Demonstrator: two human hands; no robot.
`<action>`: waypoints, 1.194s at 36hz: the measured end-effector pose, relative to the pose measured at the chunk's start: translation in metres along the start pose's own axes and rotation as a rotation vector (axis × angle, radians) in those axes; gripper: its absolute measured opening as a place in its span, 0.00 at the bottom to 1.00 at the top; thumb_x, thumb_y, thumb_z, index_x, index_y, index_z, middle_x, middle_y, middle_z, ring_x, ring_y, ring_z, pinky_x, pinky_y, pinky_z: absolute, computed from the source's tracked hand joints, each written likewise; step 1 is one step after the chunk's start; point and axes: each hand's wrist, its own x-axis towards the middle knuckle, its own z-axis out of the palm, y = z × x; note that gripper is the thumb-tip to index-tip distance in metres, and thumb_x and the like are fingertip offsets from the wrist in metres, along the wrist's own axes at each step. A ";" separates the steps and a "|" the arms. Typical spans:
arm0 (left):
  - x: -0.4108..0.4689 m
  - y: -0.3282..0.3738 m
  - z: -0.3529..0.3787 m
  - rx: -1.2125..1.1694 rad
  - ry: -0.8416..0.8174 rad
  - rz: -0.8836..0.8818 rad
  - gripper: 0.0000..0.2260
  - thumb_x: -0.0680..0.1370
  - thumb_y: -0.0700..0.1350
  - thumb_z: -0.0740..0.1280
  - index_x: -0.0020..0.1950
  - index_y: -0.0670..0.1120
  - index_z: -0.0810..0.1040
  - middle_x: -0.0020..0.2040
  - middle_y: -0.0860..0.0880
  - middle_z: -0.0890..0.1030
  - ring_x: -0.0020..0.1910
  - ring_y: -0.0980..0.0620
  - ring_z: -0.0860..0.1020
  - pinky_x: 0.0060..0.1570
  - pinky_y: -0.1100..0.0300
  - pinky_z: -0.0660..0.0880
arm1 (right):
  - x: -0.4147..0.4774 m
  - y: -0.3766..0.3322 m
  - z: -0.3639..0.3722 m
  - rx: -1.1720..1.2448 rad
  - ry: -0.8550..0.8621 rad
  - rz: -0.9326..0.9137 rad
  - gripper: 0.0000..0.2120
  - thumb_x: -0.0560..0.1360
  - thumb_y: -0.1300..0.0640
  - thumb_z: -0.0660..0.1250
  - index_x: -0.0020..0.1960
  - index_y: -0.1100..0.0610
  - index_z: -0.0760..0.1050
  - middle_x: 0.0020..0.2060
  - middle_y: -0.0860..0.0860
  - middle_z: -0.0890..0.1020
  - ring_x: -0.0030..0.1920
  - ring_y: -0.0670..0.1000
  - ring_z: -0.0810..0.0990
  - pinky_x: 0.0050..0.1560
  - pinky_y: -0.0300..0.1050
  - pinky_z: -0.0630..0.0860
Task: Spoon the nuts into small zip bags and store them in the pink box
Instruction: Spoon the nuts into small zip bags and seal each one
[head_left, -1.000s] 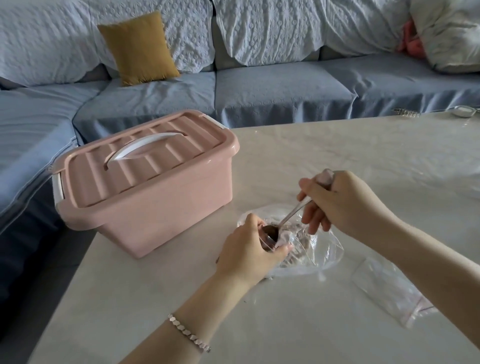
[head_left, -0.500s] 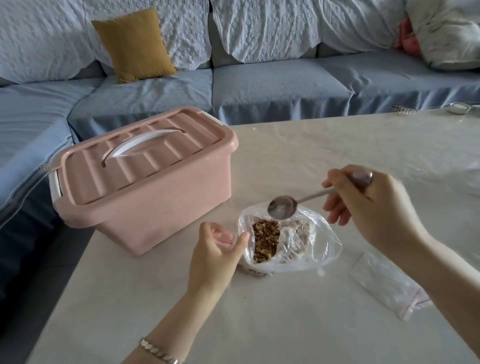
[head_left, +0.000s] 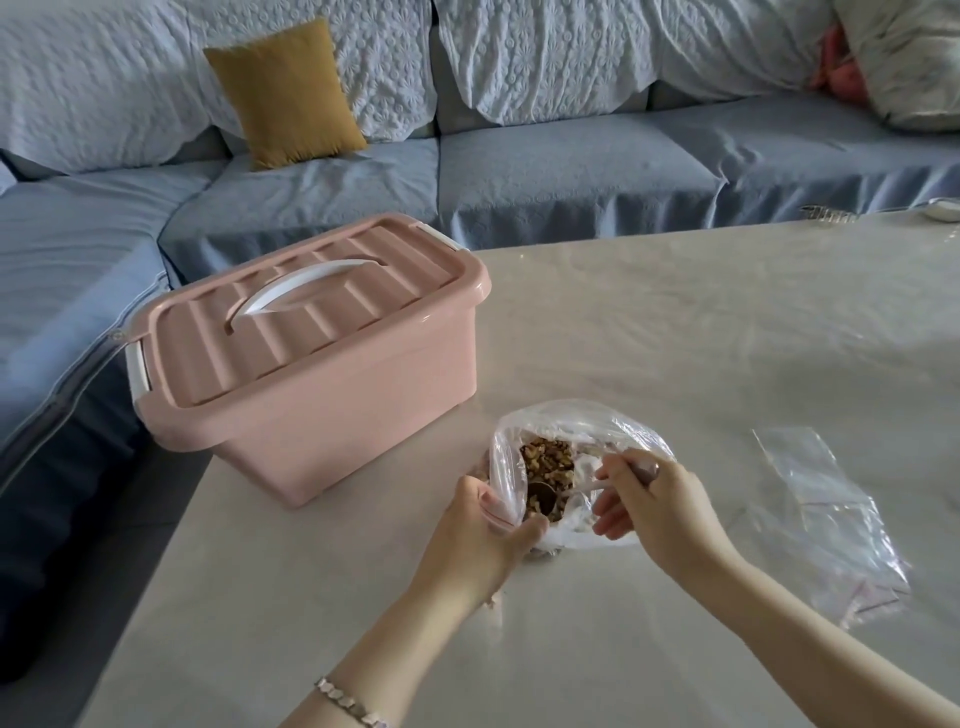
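Left hand (head_left: 485, 525) grip pinched on mouth of clear bag (head_left: 613, 431); right hand (head_left: 652, 501) grip closed around spoon (head_left: 543, 496), bowl sunk in nuts (head_left: 548, 460), lower centre of frame. Pink box (head_left: 311, 384) lidded, left of centre on desk (head_left: 675, 322). Empty zip bags (head_left: 831, 525) flat at lower right.

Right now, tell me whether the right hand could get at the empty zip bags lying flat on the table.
Probably yes: the zip bags lie flat just beside the right hand with nothing between, but it holds the spoon.
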 end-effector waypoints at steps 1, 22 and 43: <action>0.000 -0.001 0.001 -0.043 -0.008 0.004 0.16 0.71 0.55 0.70 0.46 0.50 0.65 0.44 0.51 0.76 0.29 0.54 0.73 0.26 0.62 0.71 | 0.001 0.003 0.000 0.059 0.016 0.046 0.12 0.79 0.60 0.59 0.39 0.59 0.76 0.27 0.57 0.80 0.25 0.53 0.80 0.28 0.42 0.78; -0.011 0.008 -0.027 0.011 0.314 0.296 0.17 0.67 0.51 0.74 0.47 0.54 0.67 0.51 0.59 0.77 0.46 0.56 0.78 0.47 0.61 0.73 | -0.004 0.014 -0.039 0.502 0.096 0.278 0.12 0.79 0.58 0.59 0.42 0.63 0.76 0.26 0.57 0.80 0.24 0.49 0.79 0.23 0.35 0.74; 0.003 0.035 0.001 0.154 0.162 0.291 0.20 0.67 0.57 0.73 0.47 0.51 0.65 0.39 0.57 0.76 0.42 0.53 0.76 0.45 0.60 0.72 | -0.005 -0.087 -0.062 0.151 -0.046 -0.077 0.15 0.80 0.58 0.58 0.38 0.63 0.74 0.22 0.56 0.79 0.20 0.52 0.77 0.20 0.37 0.72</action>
